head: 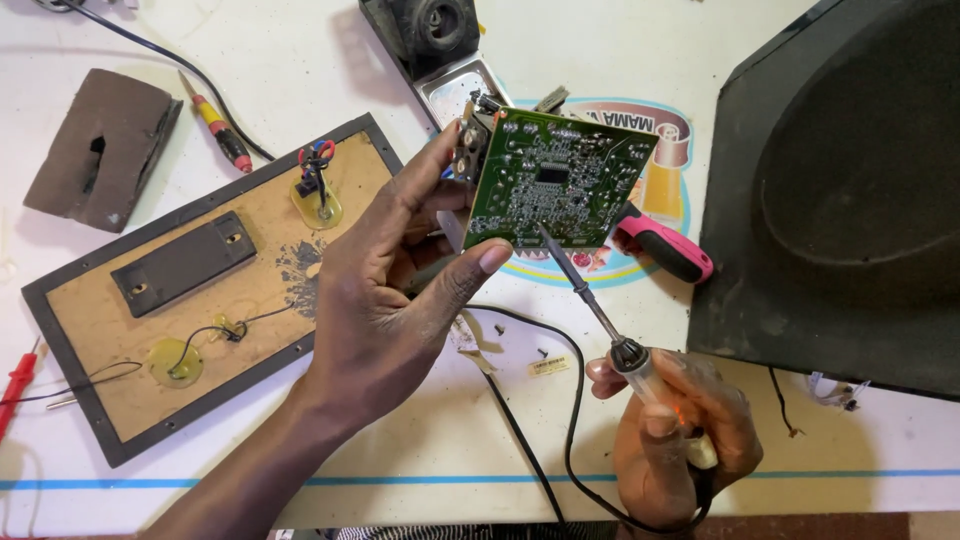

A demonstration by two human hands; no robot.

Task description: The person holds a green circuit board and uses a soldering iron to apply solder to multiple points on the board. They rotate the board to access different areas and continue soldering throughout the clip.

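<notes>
Two hands work at frame centre: the left hand (400,290) pinches a green circuit board (555,180) upright, while the right hand (680,430) grips a soldering iron (590,300), tip on the solder side. Lingering heat could lift pads or bridge neighbouring joints.

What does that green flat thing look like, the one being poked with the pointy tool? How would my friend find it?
Look above the middle of the white table, where the left hand pinches a green circuit board upright. It is covered in tiny silver solder dots, with a small black chip in its centre. Nothing else is green, and the soldering iron in the right hand touches its lower edge.
</notes>
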